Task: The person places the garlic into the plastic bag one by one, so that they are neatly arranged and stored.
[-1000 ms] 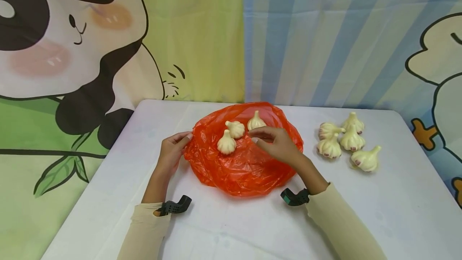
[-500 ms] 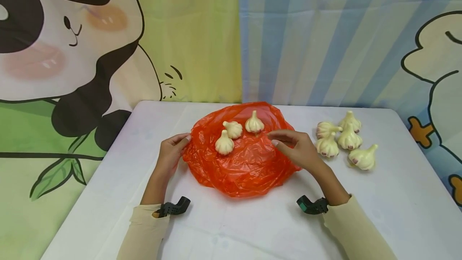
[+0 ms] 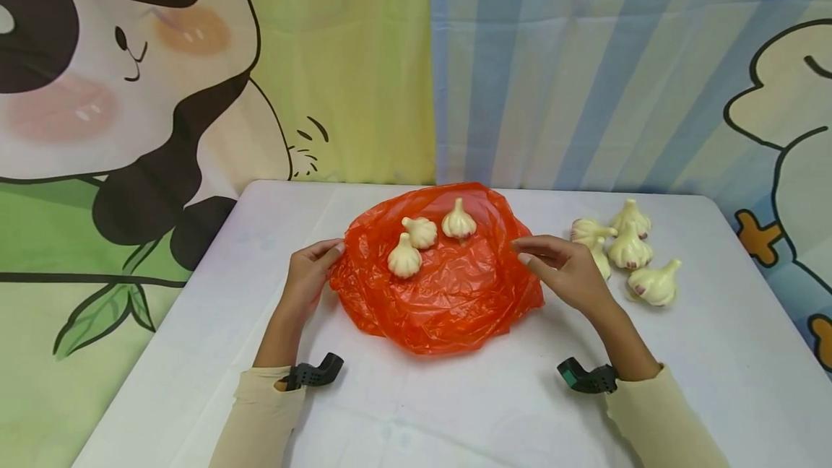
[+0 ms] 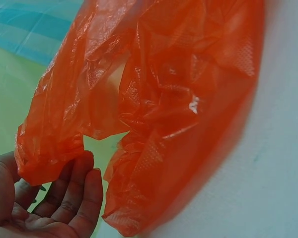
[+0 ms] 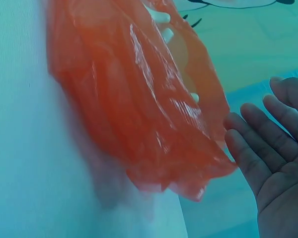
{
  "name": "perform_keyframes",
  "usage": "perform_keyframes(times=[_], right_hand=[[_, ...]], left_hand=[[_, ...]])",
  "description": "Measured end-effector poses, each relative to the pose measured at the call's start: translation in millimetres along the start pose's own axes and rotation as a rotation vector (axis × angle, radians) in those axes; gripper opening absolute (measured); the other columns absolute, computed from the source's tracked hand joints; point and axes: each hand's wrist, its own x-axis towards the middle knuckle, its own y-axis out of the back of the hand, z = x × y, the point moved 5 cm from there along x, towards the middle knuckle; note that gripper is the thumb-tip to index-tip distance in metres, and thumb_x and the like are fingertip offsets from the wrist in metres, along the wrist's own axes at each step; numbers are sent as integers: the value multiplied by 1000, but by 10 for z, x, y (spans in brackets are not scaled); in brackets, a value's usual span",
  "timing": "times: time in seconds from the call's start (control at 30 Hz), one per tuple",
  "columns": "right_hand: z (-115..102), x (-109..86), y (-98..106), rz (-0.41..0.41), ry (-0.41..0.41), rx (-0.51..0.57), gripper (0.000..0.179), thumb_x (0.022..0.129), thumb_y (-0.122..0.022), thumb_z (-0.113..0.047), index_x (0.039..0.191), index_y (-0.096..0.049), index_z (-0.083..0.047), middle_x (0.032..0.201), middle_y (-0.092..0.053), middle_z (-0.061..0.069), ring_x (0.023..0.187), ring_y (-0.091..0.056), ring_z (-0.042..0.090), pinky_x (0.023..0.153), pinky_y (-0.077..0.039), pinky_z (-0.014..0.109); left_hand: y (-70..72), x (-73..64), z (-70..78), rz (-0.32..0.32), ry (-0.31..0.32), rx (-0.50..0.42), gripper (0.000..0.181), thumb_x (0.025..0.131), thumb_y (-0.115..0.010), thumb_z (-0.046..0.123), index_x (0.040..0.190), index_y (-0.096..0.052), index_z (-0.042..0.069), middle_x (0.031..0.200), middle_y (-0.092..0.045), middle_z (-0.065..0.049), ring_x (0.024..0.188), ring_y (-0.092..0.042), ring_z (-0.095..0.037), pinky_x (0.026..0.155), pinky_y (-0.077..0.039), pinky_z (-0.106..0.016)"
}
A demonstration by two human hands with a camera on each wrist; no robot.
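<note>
My left hand (image 3: pixel 304 279) pinches the left edge of a red plastic bag (image 3: pixel 442 302) between thumb and fingers; the left wrist view shows a fold of the bag (image 4: pixel 44 153) in that grip. Inside the wide mouth sit three garlic bulbs, one toward the front (image 3: pixel 405 258), one just behind it (image 3: pixel 421 233) and one farther right (image 3: pixel 458 221). At the bag's right rim is my right hand (image 3: pixel 575 274), its fingers (image 5: pixel 256 148) loosely extended and nothing in them. It partly covers a garlic bulb (image 3: pixel 600 255) of the pile on the right.
Several more garlic bulbs (image 3: pixel 629 250) lie in a cluster at the right of the white table (image 3: pixel 429 410), with a single bulb (image 3: pixel 653 284) slightly nearer. Behind the table hangs a printed curtain (image 3: pixel 520 78). Each wrist wears a black camera mount (image 3: pixel 318 370).
My right hand has moved right, from over the bag's middle to its right rim, toward the garlic cluster. The left hand keeps its hold on the bag. The three bulbs inside stay put.
</note>
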Motion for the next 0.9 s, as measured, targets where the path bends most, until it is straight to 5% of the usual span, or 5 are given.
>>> perform_keyframes(times=[0.17, 0.57, 0.9], right_hand=[[-153, -87, 160, 41, 10, 1, 22, 90, -63, 7, 111, -65, 12, 109, -65, 27, 98, -65, 8, 81, -52, 18], [-56, -248, 511, 219, -9, -135, 21, 91, -64, 5, 111, -67, 9, 106, -66, 25, 99, -63, 2, 79, -50, 13], [421, -416, 911, 444, -128, -202, 23, 91, -68, -5, 112, -70, 4, 104, -69, -7, 94, -62, -1, 76, -48, 9]], left_hand=[[-14, 6, 0, -1, 2, 0, 33, 93, -69, 23, 115, -67, -2, 100, -65, -4, 85, -62, -13, 74, -55, -23], [21, -9, -47, 13, 66, 18, 34, 94, -67, 24, 118, -66, 0, 107, -63, -5, 88, -62, -13, 77, -54, -22], [-19, 14, -37, 5, 37, 13, 34, 94, -66, 22, 118, -66, -2, 103, -64, -4, 86, -62, -12, 75, -54, -22]])
